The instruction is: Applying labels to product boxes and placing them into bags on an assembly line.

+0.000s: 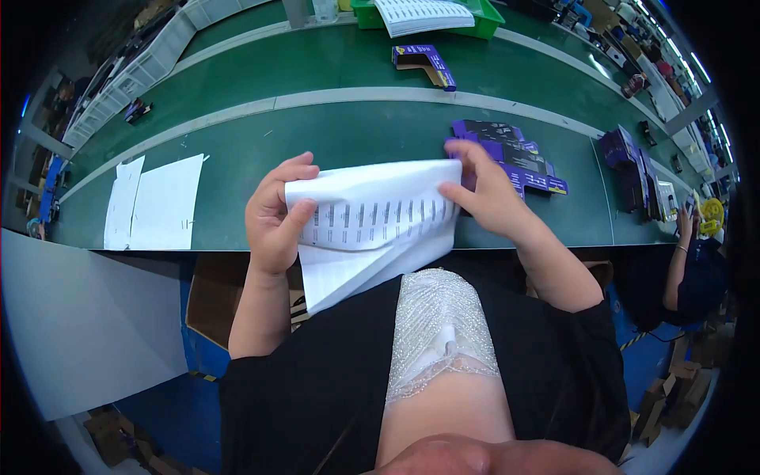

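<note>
Between my hands is a white sheet of printed labels (372, 214), curled over along its top, with its lower part hanging past the table's near edge. My left hand (277, 218) is closed on the sheet's left end, thumb in front and fingers around the back. At the right end, my right hand (487, 190) grips it with the thumb against the front; some fingertips show beyond its top edge. Just past my right hand lies a flat, unfolded purple and black carton (507, 150), partly hidden by that hand.
White sheets (162, 206) lie on the green table (237, 146) at left. A purple open carton (427, 63) sits farther back, near a green bin (487, 20) holding printed sheets (423, 14). Purple cartons (629, 170) stand at right, where another person's hand (687, 226) shows.
</note>
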{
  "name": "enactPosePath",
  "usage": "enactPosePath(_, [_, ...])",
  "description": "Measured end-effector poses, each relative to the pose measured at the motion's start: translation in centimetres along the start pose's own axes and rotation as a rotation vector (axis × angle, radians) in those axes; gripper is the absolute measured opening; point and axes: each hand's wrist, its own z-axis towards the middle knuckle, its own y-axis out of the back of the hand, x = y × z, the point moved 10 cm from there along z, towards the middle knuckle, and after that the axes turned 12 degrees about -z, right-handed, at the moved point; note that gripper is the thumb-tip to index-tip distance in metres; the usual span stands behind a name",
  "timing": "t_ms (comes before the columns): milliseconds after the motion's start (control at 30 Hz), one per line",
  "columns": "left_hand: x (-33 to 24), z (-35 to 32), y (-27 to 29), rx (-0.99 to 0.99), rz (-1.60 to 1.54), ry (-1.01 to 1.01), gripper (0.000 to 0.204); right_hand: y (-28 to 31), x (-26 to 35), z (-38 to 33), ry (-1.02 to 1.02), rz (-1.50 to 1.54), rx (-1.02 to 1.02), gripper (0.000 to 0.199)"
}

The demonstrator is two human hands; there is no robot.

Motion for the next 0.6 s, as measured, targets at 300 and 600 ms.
enactPosePath(300, [0.0, 1.2, -1.7, -0.273, -0.117, 0.19, 0.006, -4.4, 14.0, -3.8, 0.913, -0.65, -0.611, 0.05])
enactPosePath(600, [-2.6, 2.2, -4.6, 0.018, 0.203, -0.006, 0.016, -3.9, 12.1, -2.7, 0.902, -0.492, -0.514, 0.032])
